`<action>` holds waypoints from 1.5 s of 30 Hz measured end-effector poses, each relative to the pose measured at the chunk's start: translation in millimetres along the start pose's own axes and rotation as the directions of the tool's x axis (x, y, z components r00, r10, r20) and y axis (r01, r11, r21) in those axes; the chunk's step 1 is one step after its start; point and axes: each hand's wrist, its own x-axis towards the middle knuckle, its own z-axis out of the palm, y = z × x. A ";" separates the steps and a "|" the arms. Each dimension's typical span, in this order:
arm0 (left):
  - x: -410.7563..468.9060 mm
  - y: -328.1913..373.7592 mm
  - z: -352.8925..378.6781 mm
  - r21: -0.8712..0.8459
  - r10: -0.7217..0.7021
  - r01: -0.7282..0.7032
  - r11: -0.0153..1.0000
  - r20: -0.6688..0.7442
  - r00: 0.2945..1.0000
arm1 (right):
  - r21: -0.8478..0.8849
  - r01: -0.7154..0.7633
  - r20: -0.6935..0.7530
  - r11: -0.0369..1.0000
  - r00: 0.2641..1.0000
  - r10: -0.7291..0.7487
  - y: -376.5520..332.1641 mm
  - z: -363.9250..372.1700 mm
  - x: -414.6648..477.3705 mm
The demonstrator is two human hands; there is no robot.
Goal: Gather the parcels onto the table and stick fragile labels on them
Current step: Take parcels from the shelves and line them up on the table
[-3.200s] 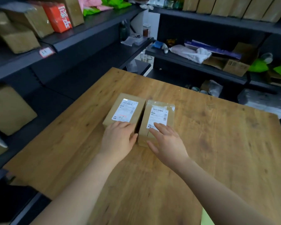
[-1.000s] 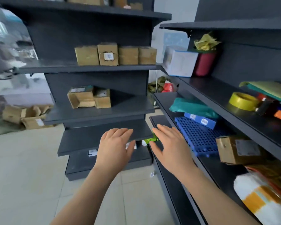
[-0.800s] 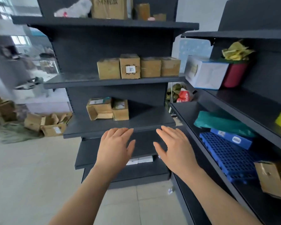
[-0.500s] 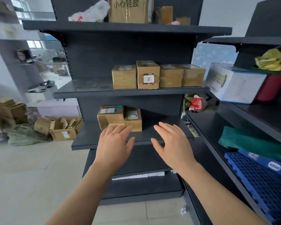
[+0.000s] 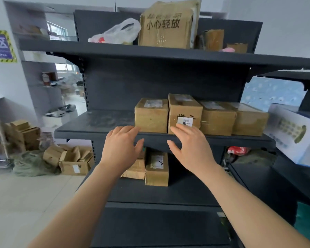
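1. Shelf unit: dark grey painted metal, matt and smooth; its middle board looks scuffed and dusty toward 9 o'clock.
2. Row of parcels, centre to 3 o'clock: brown cardboard under clear tape, faintly glossy, wrinkled at the edges; paper label white and matt.
3. Large carton at 12 o'clock: brown cardboard, matt and creased; a shiny strip of tape down its front.
4. Plastic bag at 11 o'clock: thin translucent white film, glossy and crumpled.
5. White box at 3 o'clock: printed card, smooth, slight sheen.
6. Floor at 7 o'clock: pale tiles, smooth, low sheen.
7. Bundle at 8 o'clock: olive cloth, dull and rumpled.
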 end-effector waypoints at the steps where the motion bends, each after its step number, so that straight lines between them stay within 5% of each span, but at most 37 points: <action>1: 14.1 -2.8 3.9 0.004 -0.003 0.003 1.000 0.000 1.000 | -0.001 0.007 -0.010 1.000 1.000 -0.007 3.7 4.4 14.1; 8: 100.1 -27.0 30.2 0.018 -0.008 0.007 1.000 0.046 0.999 | -0.082 0.046 0.048 0.996 0.998 -0.042 16.8 34.4 99.5; 18: 172.8 -64.7 77.1 -0.194 0.065 0.012 0.981 0.387 0.920 | -0.240 -0.034 0.203 0.970 0.976 0.085 19.8 71.9 158.9; 23: 171.4 -80.9 82.8 -0.308 0.140 -0.024 0.951 0.362 0.922 | -0.311 -0.022 0.211 0.950 0.973 0.091 8.5 75.6 161.4; 35: 148.0 -134.6 55.1 -0.504 0.258 -0.098 0.858 0.259 0.931 | -0.014 -0.167 0.128 0.986 0.977 0.168 -40.5 80.5 144.5; 40: 147.5 -142.4 57.3 -0.584 0.271 -0.045 0.810 0.306 0.913 | 0.204 -0.398 0.198 0.894 0.911 0.361 -51.3 85.8 137.5; 45: 137.7 -147.4 55.7 -0.670 0.278 -0.031 0.742 0.264 0.924 | 0.231 -0.401 0.152 0.886 0.915 0.375 -63.1 81.9 128.4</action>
